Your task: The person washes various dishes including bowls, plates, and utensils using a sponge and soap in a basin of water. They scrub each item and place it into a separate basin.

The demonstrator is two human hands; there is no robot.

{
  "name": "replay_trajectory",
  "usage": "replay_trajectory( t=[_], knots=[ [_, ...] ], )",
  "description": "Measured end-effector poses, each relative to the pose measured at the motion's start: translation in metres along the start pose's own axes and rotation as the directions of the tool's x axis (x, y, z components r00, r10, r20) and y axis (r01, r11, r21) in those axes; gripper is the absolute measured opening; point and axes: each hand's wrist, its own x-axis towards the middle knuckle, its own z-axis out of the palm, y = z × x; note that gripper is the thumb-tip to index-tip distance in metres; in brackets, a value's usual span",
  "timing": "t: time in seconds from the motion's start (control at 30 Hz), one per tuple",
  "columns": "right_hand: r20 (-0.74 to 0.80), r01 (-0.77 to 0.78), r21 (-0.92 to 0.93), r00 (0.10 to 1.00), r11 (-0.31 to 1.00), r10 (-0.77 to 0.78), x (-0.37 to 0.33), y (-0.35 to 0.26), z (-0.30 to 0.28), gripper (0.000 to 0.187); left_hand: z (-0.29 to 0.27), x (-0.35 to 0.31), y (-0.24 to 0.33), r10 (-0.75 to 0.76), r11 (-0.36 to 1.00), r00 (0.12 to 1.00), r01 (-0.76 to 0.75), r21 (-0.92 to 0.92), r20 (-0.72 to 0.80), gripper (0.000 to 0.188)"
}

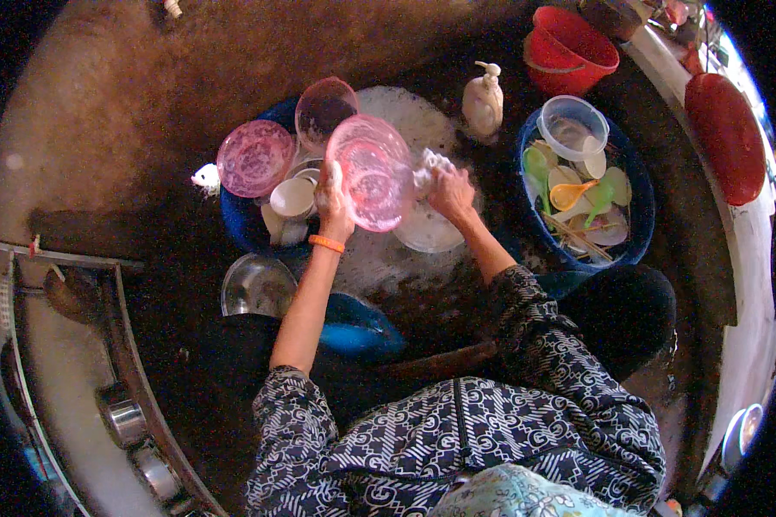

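Observation:
My left hand point(334, 205), with an orange band at the wrist, grips the rim of a translucent pink plastic bowl point(372, 172). The bowl is tilted up and streaked with suds. Just right of it, my right hand point(452, 193) is closed around a white, foam-covered scrubber point(432, 165); the foam hides its exact kind. Below and behind the hands lie a pale round dish point(428, 231) and white suds point(405, 105). At left, a blue basin point(235, 217) holds two more pink vessels point(255, 158) and several white cups and bowls point(292, 198).
A blue tub point(643, 202) at right holds spoons, dishes and a clear container point(572, 127). Beyond are a pump bottle point(483, 103) and red buckets point(571, 53). A metal bowl point(257, 289) sits near my left forearm. Metal pots point(126, 418) stand on a lower-left shelf.

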Motion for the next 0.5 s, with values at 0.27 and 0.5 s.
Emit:
replay_trajectory(
  t=[0.27, 0.5],
  knots=[
    [0.357, 0.136, -0.270, 0.933, 0.953, -0.032, -0.044, 0.037, 0.081, 0.052, 0.005, -0.010, -0.001, 0.218, 0.866, 0.976, -0.200, 0.459, 0.015, 0.051],
    [0.541, -0.132, 0.360, 0.836, 0.924, -0.091, -0.015, 0.025, 0.046, 0.057, 0.000, -0.008, -0.022, 0.117, 0.874, 0.993, -0.106, 0.475, 0.007, 0.044]
  ],
)
